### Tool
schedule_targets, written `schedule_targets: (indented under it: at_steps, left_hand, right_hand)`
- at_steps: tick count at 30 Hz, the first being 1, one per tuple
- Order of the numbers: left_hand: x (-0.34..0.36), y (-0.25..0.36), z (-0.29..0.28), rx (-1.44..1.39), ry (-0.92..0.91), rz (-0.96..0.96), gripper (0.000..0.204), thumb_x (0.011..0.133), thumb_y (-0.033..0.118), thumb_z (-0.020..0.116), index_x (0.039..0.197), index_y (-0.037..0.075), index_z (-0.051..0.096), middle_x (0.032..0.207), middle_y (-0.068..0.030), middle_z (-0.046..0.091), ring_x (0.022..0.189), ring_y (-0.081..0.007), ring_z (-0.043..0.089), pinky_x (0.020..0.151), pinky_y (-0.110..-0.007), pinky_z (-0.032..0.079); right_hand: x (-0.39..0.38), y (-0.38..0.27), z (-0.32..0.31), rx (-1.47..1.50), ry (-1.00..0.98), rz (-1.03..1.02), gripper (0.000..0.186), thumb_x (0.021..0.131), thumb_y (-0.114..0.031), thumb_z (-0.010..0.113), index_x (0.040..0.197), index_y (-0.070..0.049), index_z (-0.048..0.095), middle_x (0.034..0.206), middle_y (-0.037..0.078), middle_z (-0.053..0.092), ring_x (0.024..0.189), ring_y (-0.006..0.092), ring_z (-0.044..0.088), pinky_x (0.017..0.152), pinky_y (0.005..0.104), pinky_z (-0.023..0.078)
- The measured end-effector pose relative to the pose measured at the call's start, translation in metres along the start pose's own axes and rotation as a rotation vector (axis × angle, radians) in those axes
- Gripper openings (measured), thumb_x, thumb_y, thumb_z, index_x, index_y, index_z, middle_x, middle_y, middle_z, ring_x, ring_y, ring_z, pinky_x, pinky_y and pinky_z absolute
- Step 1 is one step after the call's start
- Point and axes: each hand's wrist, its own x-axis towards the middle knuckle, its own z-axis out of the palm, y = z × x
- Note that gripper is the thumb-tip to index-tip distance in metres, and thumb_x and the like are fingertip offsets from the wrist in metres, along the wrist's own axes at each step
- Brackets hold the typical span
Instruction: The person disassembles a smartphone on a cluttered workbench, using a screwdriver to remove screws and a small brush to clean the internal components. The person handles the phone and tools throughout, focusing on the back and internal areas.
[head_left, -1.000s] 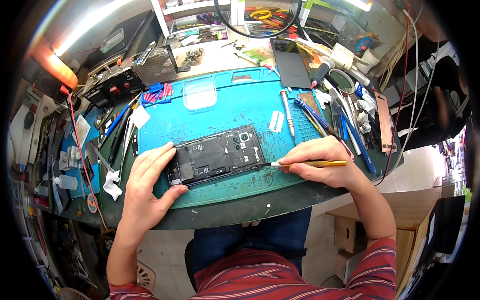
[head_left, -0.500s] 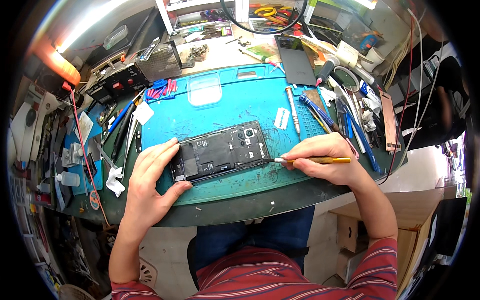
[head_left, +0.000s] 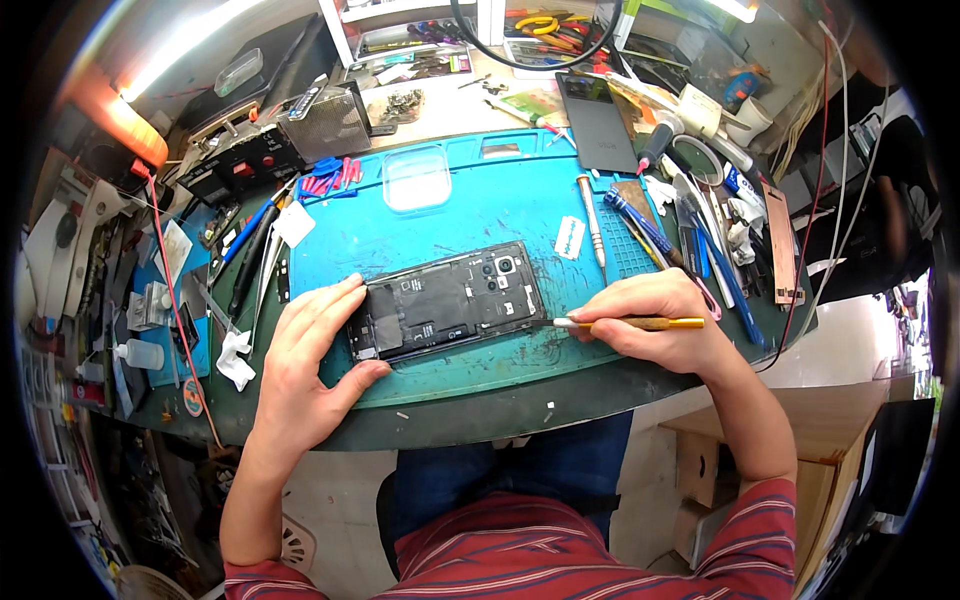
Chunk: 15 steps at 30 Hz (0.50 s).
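An opened black smartphone (head_left: 408, 312), its back cover off so the insides and camera lenses show, lies tilted on the blue mat. My left hand (head_left: 312, 345) is closed round its left end, fingers on the far edge and thumb on the near edge. A slim craft knife (head_left: 672, 322) with a gold handle and silver collar is pinched in my right hand (head_left: 655, 335). Its dark tip meets the phone's near right corner; whether it sits in the seam is too small to tell.
On the blue mat (head_left: 500, 215) lie a clear plastic tray (head_left: 418, 178), a razor blade (head_left: 569, 237) and a screwdriver (head_left: 592, 225). A dark phone panel (head_left: 597, 125) rests at the back. Brushes and tweezers crowd the right; pliers and a white tissue (head_left: 235, 360) are left.
The whole view has shifted slightly. Both hands keep their hold, with the knife tip still at the phone's near right corner.
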Motion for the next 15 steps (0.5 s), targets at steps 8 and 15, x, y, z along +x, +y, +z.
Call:
schedule_targets:
  at_steps: [8, 15]
  left_hand:
    - [-0.0007, -0.0013, 0.0012, -0.001, 0.011, 0.003, 0.074, 0.08, 0.019, 0.092, 0.146, 0.0, 0.066, 0.151, -0.0164, 0.068, 0.14, -0.0373, 0.06, 0.12, -0.047, 0.046]
    - [-0.0009, -0.0028, 0.0017, 0.002, 0.016, 0.013, 0.074, 0.081, 0.023, 0.092, 0.146, 0.0, 0.066, 0.151, -0.0163, 0.068, 0.14, -0.0376, 0.06, 0.12, -0.048, 0.046]
  right_hand:
    - [0.0008, 0.003, 0.0006, 0.077, 0.027, 0.018, 0.02, 0.099, 0.0, 0.072, 0.116, 0.003, 0.082, 0.103, 0.015, 0.084, 0.092, 0.0206, 0.08, 0.082, 0.0311, 0.062]
    - [0.0008, 0.0023, -0.0009, 0.066, -0.02, 0.018, 0.022, 0.1, -0.003, 0.076, 0.12, 0.001, 0.082, 0.105, 0.011, 0.084, 0.093, 0.0168, 0.079, 0.084, 0.0296, 0.06]
